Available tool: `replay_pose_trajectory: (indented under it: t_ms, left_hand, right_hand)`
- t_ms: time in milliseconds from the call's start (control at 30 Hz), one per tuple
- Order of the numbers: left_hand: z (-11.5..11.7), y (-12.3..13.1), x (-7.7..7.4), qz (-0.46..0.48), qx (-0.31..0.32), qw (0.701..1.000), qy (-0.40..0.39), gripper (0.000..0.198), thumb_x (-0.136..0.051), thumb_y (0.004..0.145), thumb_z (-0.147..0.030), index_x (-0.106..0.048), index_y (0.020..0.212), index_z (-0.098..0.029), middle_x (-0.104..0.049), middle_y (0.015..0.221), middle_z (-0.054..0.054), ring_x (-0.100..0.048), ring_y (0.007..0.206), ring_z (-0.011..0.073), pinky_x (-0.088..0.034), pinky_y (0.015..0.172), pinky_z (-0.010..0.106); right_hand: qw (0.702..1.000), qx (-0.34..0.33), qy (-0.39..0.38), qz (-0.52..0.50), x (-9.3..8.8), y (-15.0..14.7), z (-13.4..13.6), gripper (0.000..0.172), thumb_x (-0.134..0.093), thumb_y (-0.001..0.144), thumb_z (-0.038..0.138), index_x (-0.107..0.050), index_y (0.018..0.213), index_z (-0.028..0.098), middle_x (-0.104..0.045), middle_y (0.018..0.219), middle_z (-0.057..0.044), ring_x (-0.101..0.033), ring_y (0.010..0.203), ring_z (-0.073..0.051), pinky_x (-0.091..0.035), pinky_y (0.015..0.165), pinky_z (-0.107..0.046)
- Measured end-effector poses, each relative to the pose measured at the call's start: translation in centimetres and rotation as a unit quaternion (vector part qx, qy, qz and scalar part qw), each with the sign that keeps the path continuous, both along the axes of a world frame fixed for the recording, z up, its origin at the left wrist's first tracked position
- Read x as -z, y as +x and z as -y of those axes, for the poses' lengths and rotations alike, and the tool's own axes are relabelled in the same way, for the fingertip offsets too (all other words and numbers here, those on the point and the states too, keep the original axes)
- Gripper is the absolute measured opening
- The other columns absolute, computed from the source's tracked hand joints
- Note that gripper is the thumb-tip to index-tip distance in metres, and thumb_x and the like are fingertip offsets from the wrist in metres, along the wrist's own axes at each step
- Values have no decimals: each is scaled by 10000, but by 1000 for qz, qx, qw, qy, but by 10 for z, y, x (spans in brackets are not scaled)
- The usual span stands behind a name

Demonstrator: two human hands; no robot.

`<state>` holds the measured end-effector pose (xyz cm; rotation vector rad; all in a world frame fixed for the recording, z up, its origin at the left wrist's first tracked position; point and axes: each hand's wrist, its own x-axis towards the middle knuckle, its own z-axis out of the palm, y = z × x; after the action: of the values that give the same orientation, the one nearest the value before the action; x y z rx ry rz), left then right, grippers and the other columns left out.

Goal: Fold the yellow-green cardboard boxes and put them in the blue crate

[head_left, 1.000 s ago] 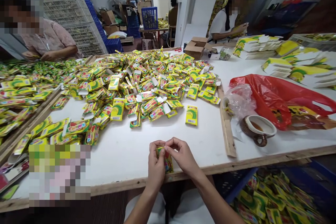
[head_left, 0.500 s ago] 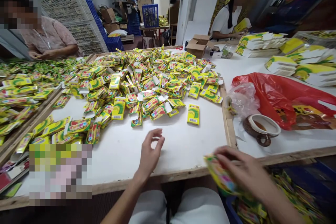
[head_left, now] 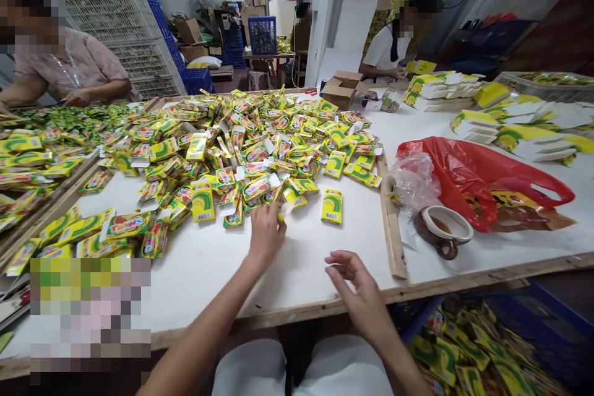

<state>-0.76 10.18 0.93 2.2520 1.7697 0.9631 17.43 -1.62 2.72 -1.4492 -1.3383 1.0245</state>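
Observation:
A big heap of small yellow-green cartons (head_left: pixel 245 142) covers the far half of the white table (head_left: pixel 208 266). My left hand (head_left: pixel 266 230) reaches forward to the heap's near edge, fingers closing on a yellow carton (head_left: pixel 281 201) there. My right hand (head_left: pixel 355 281) hovers over the table's front edge, fingers loosely spread and holding nothing. A single yellow carton (head_left: pixel 332 205) lies apart, just right of my left hand.
A wooden strip (head_left: pixel 390 223) bounds the table on the right. Beyond it lie a red plastic bag (head_left: pixel 468 173), a clear bag (head_left: pixel 413 179) and a brown-rimmed cup (head_left: pixel 443 229). A blue crate (head_left: pixel 482 352) of filled packs sits low right. Other people work at the left and far right.
My right hand dropped the finished pack into the crate at lower right and came back empty. My left hand moved forward from the front edge to the heap.

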Motion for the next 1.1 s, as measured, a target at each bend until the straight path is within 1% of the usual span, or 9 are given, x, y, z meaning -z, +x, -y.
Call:
replay_pose_trajectory:
  t_ms: [133,267,367,433,567,700,800,933,1100]
  left_hand:
    - [72,18,14,88,59,993,-47,624,-449,805,-92,-292,1401,-191,-445,1311,171,-419,1208,302,-332,996,500]
    - [107,16,9,229,94,957,-152,673,-516,836,-209,-199,1429,-220,-393,1380,163,-390,1267,287,-326,1034,483]
    - [113,5,1,365,84,899,-227,520,-470,875,-228,-282,1359,-256,-548,1176,101,-580,1027,205,-473,884,378]
    - [113,-2,-1,426,69,870,-238,454,-475,874,-229,-327,1302,-264,-577,1042,55,-616,892,167,-506,793,324]
    - [112,-11,1,446,71,849,-274,376,-551,832,-253,-449,1193,-238,-586,958,32,-621,823,158,-519,733,293]
    - [105,-16,0,405,76,870,-272,199,-563,826,-276,-602,1000,-186,-634,985,74,-623,904,194,-509,786,308]
    - [98,-13,-2,420,64,880,-212,163,-564,825,-260,-636,952,-188,-624,1096,90,-583,1053,214,-473,891,327]
    - [99,-7,-6,433,71,877,-194,176,-543,845,-237,-600,1005,-190,-645,1048,81,-609,972,191,-479,874,329]
    - [105,-3,-12,400,60,896,-184,124,-558,842,-257,-636,877,-167,-657,940,69,-605,929,188,-469,849,299]
  right_hand:
    - [992,24,7,-124,13,-46,-9,557,-570,846,352,-267,1300,241,-574,1165,-128,-629,927,-203,-511,829,-363]
    - [988,35,-1,-154,21,-61,-21,524,-559,846,331,-279,1282,246,-616,974,-67,-633,803,-184,-525,771,-353]
    - [972,22,27,-234,25,-57,-28,492,-605,812,317,-295,1191,272,-609,1011,-60,-641,815,-176,-530,773,-346]
    - [966,21,37,-254,28,-53,-28,441,-634,791,318,-339,1116,272,-599,1074,-72,-644,870,-183,-530,788,-340]
    - [986,-52,12,-157,31,-45,-24,202,-571,841,340,-507,988,217,-645,907,-49,-638,838,-184,-519,758,-297]
    - [990,-125,14,-65,26,-36,-30,176,-532,865,348,-607,897,193,-661,830,-29,-626,782,-181,-509,728,-289]
    - [992,-110,36,-52,21,-31,-38,180,-552,856,336,-651,869,187,-679,843,-40,-632,809,-191,-504,765,-306]
    - [992,-82,71,-61,16,-30,-37,179,-570,852,301,-660,969,199,-678,901,-54,-632,867,-195,-502,790,-315]
    - [989,-102,98,-31,8,-34,-29,151,-572,855,276,-699,845,196,-678,907,-68,-622,896,-202,-493,795,-316]
